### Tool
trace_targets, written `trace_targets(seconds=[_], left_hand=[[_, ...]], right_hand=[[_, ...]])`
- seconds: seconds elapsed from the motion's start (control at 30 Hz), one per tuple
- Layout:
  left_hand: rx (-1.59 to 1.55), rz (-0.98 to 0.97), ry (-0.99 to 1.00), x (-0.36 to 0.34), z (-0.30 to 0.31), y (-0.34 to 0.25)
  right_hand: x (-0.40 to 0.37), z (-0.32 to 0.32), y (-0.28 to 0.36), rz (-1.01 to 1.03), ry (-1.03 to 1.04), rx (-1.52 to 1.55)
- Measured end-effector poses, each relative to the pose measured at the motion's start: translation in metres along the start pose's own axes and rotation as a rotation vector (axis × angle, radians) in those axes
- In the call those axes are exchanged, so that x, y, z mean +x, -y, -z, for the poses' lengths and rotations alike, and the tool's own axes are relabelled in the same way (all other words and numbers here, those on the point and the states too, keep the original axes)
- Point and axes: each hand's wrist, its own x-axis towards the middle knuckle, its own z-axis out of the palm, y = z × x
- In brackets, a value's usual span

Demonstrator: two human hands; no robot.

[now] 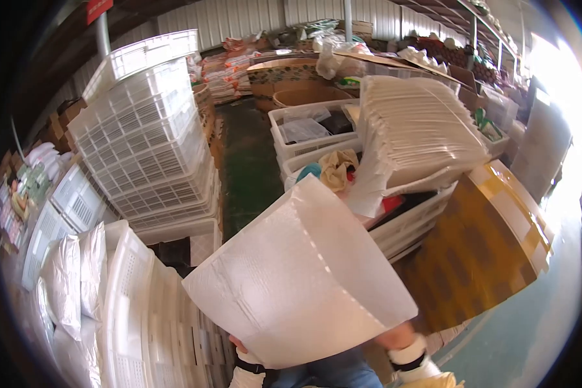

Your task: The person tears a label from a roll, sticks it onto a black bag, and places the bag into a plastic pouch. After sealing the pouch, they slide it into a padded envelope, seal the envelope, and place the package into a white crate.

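Observation:
A large white foam sheet or pouch (265,278) is held up in front of my body, its upper right side folded over. My left hand (237,343) grips its lower left edge, with most of the fingers hidden behind it. At the lower right edge is my right hand (398,336), partly covered by the sheet and blurred, so its fingers cannot be made out. Beyond the sheet, a thick stack of similar white sheets (420,129) rests on white crates.
Stacked white crates (142,136) rise at the left. Silvery packets (64,284) lie beside more crates (126,310) at the lower left. A taped cardboard box (478,252) stands at the right. Open crates (313,147) with mixed items are ahead.

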Motion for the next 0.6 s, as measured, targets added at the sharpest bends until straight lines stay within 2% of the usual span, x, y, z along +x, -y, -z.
trace_targets(seconds=[0.03, 0.1, 0.17, 0.2, 0.23, 0.3, 0.4, 0.43, 0.53, 0.6], left_hand=[[0.006, -0.008, 0.007, -0.005, 0.010, 0.008], [-0.089, 0.126, -0.015, -0.021, 0.081, 0.044], [-0.286, 0.295, -0.228, -0.027, 0.059, 0.032], [-0.265, 0.243, -0.040, -0.023, 0.024, 0.009], [-0.240, 0.192, 0.143, -0.022, -0.005, -0.012], [-0.247, 0.274, 0.156, -0.038, -0.003, -0.032], [-0.222, 0.297, -0.135, -0.061, 0.012, -0.047], [-0.149, 0.206, -0.138, -0.072, 0.012, -0.041], [0.018, 0.358, -0.193, -0.099, 0.029, -0.041], [-0.246, 0.604, -0.487, -0.106, 0.076, -0.043]], right_hand=[[-0.006, -0.003, -0.036, -0.023, 0.107, -0.047], [-0.006, -0.049, -0.035, 0.001, 0.182, 0.063], [0.004, -0.052, -0.044, -0.182, 0.076, 0.507], [0.014, -0.052, -0.044, -0.272, 0.023, 0.720], [0.022, -0.072, -0.021, -0.220, -0.121, 0.627], [0.037, -0.065, -0.017, -0.205, -0.164, 0.512], [0.052, -0.066, -0.001, -0.251, -0.186, 0.330], [0.055, -0.063, -0.003, -0.310, -0.164, 0.293], [0.057, -0.048, -0.033, -0.462, -0.121, 0.160], [0.054, -0.037, -0.055, -0.519, -0.069, 0.015]])
